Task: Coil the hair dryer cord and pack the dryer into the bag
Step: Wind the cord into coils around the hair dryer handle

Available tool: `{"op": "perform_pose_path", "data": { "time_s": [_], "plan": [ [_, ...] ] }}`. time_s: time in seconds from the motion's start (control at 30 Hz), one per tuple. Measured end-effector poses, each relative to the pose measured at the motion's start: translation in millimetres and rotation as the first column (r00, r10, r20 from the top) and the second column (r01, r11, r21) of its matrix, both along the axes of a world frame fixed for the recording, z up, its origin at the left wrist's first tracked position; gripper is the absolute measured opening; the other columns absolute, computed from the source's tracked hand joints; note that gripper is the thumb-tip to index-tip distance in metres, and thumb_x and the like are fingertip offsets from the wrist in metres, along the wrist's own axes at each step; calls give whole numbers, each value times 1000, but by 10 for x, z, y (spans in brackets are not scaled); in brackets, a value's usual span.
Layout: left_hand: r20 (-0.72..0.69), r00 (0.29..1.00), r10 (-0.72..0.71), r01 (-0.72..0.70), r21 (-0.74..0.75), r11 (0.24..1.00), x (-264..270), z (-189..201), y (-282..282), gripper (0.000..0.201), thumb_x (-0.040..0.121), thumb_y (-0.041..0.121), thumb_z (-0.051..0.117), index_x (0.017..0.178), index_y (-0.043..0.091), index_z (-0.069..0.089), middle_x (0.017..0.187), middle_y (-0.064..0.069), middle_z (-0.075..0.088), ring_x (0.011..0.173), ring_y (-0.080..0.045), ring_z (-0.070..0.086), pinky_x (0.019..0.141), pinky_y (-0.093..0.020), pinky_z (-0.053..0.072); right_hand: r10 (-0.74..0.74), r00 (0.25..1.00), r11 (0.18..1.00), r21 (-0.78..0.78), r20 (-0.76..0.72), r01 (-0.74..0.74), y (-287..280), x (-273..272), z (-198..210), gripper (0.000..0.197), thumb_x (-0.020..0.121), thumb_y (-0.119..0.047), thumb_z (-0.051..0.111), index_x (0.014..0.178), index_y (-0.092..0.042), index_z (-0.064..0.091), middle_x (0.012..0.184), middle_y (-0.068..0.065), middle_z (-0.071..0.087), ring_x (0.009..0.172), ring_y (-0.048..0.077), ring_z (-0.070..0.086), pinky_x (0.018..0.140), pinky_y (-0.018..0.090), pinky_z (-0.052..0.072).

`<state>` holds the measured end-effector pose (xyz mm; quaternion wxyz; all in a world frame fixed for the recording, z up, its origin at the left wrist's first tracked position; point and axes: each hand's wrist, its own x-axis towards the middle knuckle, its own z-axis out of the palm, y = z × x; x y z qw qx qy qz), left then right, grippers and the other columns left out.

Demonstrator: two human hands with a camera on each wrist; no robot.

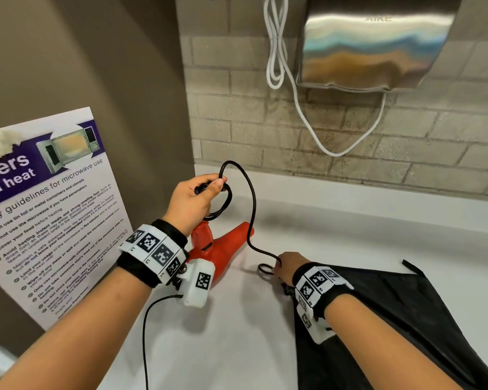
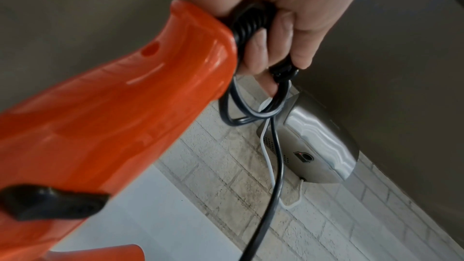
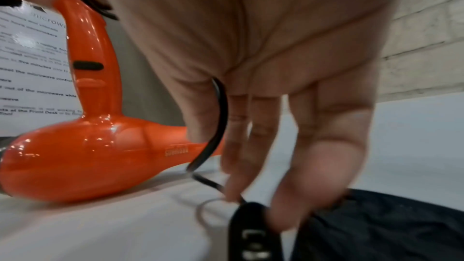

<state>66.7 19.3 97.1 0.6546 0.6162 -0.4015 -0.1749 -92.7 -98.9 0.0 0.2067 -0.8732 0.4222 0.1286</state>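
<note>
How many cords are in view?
2: the black cord running from left hand to right hand, and a white cord hanging on the wall.

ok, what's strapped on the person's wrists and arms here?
Both forearms bare, no sleeves. Each wrist has a black band wrapped with white blocks printed with square black-and-white tags. A white camera housing hangs under the left wrist, trailing a thin black cable.

It looked like a shared office kitchen: a microwave rules poster [image 1: 48, 204] leaned by a white counter [image 1: 350, 220], a steel hand dryer [image 1: 375, 43] on brick tiles.
</note>
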Motion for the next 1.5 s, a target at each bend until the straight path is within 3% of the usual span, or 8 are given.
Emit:
{"op": "perform_pose_path", "data": {
  "time_s": [0.23,0.43,0.8,1.0,1.1,1.2,1.33,1.5],
  "plan": [
    [-17,1000,-1,1,-5,1000,20,9,-24,19,93,13,49,106,8,62,35,13,46,30,-2,24,35,-12,23,-51,867,986,164,495,-35,2,51,118,21,86,-12,53,65,-17,52,62,-4,58,57,10,52,57,19,41],
    [-14,1000,-6,6,6,1000,70,-38,-47,15,91,18,53,96,15,67,36,12,35,32,-3,22,37,-13,22,134,989,991,-26,55,-133,-3,143,-157,25,81,-12,58,106,-11,60,113,8,61,101,26,59,83,30,48],
    [-7,998,-55,56,45,997,30,0,-9,22,92,13,51,107,3,63,34,13,38,32,-1,24,37,-12,23,134,944,967,-166,-303,-191,-147,285,-483,36,83,-8,55,118,-8,50,125,7,53,115,29,55,96,44,48],
    [-20,997,-75,76,43,996,-3,42,0,23,92,7,50,111,1,60,38,10,49,30,0,24,34,-11,22,-33,986,997,73,162,21,-198,181,-57,20,86,-1,44,71,-15,44,71,1,50,74,23,61,73,32,53],
    [-39,998,-44,45,26,999,-31,63,-20,27,91,5,50,114,-6,58,70,-28,52,28,0,26,33,-10,25,-290,807,864,504,515,-11,-61,75,188,30,84,11,45,66,-13,44,62,7,49,43,11,57,46,22,51],
    [-38,999,-34,35,26,999,-48,67,-49,28,91,5,51,114,-8,57,96,-31,45,28,1,27,33,-10,26,-472,544,745,644,694,-176,35,21,388,32,85,17,44,67,-10,44,61,9,48,39,9,55,44,20,51],
    [-12,997,-79,80,71,994,-65,56,-93,25,92,6,49,113,-4,59,38,0,54,27,-1,25,33,-11,24,-549,214,672,579,808,-462,231,27,680,29,85,18,39,72,-7,43,53,3,64,50,11,63,53,19,53],
    [2,994,-113,113,81,990,-127,54,-100,23,92,7,48,111,-2,59,34,11,48,28,0,30,35,-9,26,-464,39,823,447,885,-350,390,247,719,30,82,18,47,73,-11,47,58,-1,65,59,9,67,60,19,55]
  ]
}}
